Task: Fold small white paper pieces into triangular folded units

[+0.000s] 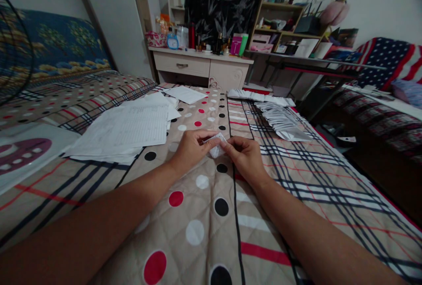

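1. Quilted bedspread (pixel 195 252) across most of the view, beige with dots and plaid stripes, cut off by the bottom edge.
2. Beyond it, a pale dresser (pixel 189 66) — lower part hidden behind the bedspread's far edge, top crowded with containers (pixel 243 45), many too small to make out.
3. To the left, a loose stack of paper sheets (pixel 128 122), ruled and marked, writing too faint to read, lower sheets mostly covered.
4. At the left edge, partly out of view, a white plastic bag (pixel 29 151) with a purple print.
5. Ahead and to the right, a fanned row of folded papers (pixel 280 120), overlapped too closely to count.
6. Left hand (pixel 189 151) and right hand (pixel 247 157), thumbs and fingers closed in a pinch on opposite sides of a small white piece (pixel 216 151); some fingers curled out of sight.
7. Smallest, that creased white piece, held between both hands near mid-view — edges partly covered by fingertips, contact with the bedspread impossible to tell.
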### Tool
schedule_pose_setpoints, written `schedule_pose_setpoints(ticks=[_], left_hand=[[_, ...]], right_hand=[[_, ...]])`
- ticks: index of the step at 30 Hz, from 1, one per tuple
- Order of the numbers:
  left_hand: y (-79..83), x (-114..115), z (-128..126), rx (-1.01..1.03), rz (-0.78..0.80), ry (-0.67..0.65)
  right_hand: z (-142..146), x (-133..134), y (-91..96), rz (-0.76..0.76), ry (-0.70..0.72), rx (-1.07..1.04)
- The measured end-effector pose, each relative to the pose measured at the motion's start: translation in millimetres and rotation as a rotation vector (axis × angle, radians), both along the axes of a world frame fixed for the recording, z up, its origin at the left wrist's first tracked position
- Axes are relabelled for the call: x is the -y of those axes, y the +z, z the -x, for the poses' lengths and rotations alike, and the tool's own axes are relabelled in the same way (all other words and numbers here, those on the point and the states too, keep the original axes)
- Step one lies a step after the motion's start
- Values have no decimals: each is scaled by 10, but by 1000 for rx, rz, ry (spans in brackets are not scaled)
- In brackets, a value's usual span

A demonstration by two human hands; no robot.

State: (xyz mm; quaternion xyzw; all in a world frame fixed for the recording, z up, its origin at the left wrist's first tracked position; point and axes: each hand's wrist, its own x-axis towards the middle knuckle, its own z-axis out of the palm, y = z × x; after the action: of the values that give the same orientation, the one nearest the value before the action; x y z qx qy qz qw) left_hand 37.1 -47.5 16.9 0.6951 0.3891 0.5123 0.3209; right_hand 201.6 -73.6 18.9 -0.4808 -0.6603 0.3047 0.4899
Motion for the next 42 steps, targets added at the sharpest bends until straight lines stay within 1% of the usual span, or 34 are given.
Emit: schedule_pose_setpoints(ticks=[5, 8, 11, 14, 17, 19, 20, 23, 26, 28, 30, 32, 34, 36, 38, 42], left_hand=[[47, 47, -14, -146, -147, 76], [62, 60, -17, -172, -221, 92], [76, 65, -8, -168, -246, 76], [96, 68, 8, -191, -236, 14], [112, 70, 16, -212, -192, -53], [113, 67, 11, -198, -149, -59], [111, 64, 4, -178, -119, -47], [82, 45, -25, -25, 34, -28], [31, 15, -48, 228, 243, -106], [4, -1, -50, 330, 336, -127], [-4, -11, -42, 347, 346, -105], [10, -13, -28, 311, 293, -83], [37, -7, -20, 257, 234, -65], [64, 8, -25, 233, 228, -51], [80, 28, -39, 246, 288, -67], [75, 51, -57, 261, 429, -178]], right_hand=[[7, 31, 3, -124, -69, 157], [18, 49, 11, -159, -56, 193], [31, 56, 11, -144, -26, 201], [46, 55, 10, -68, 39, 182], [63, 64, 21, 35, 165, 102], [73, 78, 37, 106, 222, 21], [77, 86, 47, 140, 226, -20], [75, 98, 70, 195, 147, -130], [60, 93, 80, 198, 73, -205], [56, 89, 81, 202, 67, -228], [63, 93, 77, 196, 78, -235], [78, 100, 72, 192, 95, -237], [93, 106, 67, 229, 126, -234], [98, 105, 64, 276, 156, -243], [88, 92, 66, 276, 155, -285], [51, 57, 75, 206, 73, -406]])
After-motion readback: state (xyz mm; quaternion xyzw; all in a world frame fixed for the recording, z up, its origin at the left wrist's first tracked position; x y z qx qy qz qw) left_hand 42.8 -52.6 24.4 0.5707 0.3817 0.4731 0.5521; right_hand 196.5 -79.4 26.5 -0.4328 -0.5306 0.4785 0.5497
